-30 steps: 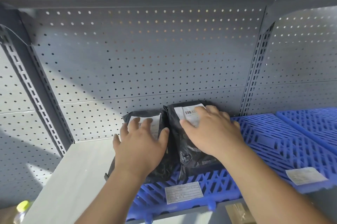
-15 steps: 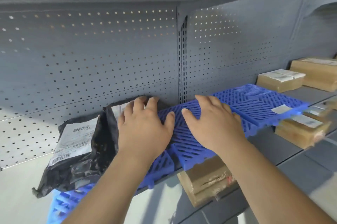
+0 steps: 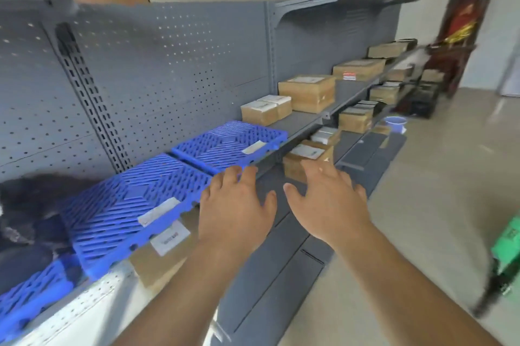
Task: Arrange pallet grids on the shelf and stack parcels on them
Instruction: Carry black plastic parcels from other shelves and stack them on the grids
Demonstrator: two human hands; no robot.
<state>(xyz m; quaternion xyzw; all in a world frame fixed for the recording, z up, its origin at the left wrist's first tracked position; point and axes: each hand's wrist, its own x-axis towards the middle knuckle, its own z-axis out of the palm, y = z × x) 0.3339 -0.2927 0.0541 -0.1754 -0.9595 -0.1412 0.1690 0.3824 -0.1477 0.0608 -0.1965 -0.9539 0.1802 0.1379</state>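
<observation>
Both hands have lifted off the blue plastic lattice pallet grids (image 3: 132,205); left hand (image 3: 236,205) and right hand (image 3: 326,199) hover spread wide, holding nothing. Black plastic-bag parcels (image 3: 28,205) lie far left of the left hand. Grids seem to jut past the grey metal shelf (image 3: 304,120); a stray knock could tip one off.

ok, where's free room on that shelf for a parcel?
Free: the middle blue grid and the far blue grid, bare except front labels, between black parcels and small cardboard boxes. Crowded: the left end.
</observation>
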